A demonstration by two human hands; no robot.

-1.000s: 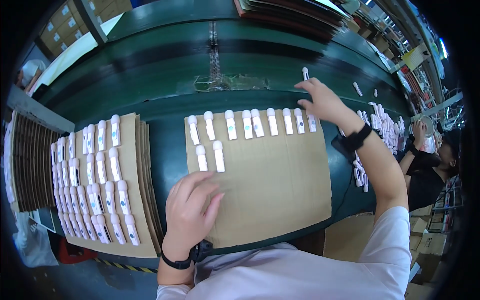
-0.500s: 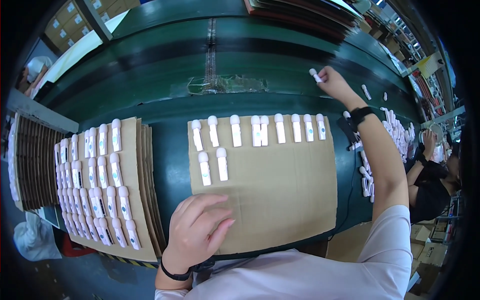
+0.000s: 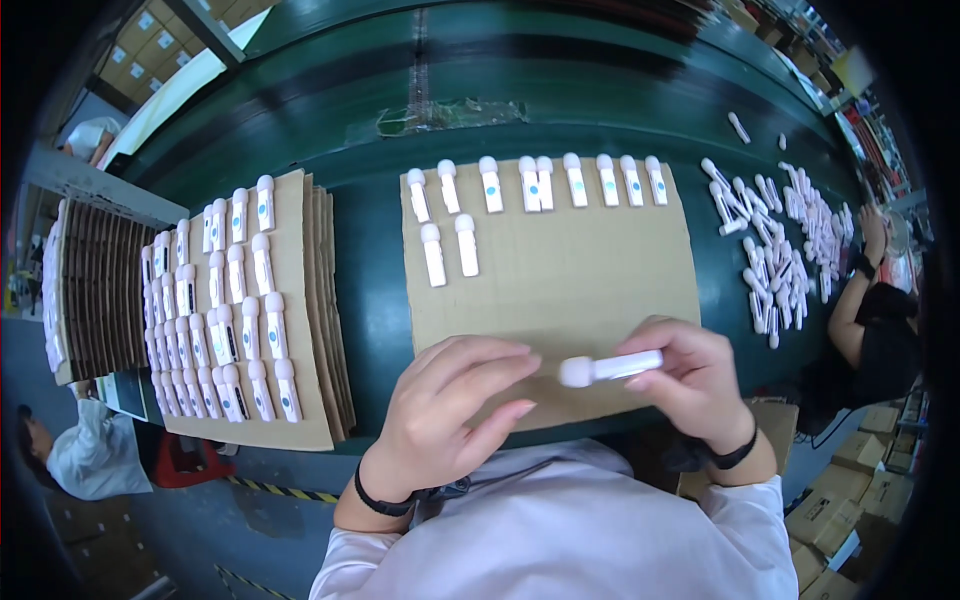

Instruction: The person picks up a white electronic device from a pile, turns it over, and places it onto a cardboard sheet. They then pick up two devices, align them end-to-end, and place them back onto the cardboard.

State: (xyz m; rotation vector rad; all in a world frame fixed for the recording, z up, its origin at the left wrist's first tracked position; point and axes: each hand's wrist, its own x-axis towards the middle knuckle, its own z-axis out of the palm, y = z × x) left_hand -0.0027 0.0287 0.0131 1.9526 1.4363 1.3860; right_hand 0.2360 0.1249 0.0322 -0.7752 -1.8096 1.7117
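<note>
My right hand (image 3: 700,385) pinches a small white wand massager (image 3: 612,369) with a rounded pale pink head, held sideways over the near edge of a cardboard sheet (image 3: 570,275). The head points toward my left hand (image 3: 447,412), which hovers with fingers apart and touches nothing. Along the sheet's far edge lies a row of several like wands (image 3: 576,182), heads away from me, most with a blue dot. Two more wands (image 3: 467,246) lie below that row at the left.
To the left, stacked cardboard sheets (image 3: 318,300) carry several rows of wands; another sheet stack (image 3: 105,300) stands beyond. Loose wands (image 3: 775,270) are heaped at the right on the green belt (image 3: 600,90). A co-worker's arm (image 3: 858,262) reaches in at far right; another person (image 3: 100,450) is at lower left.
My right hand has come back from the far right of the belt, bringing the wand massager close to my left hand. The view has tilted, so the sheet sits higher.
</note>
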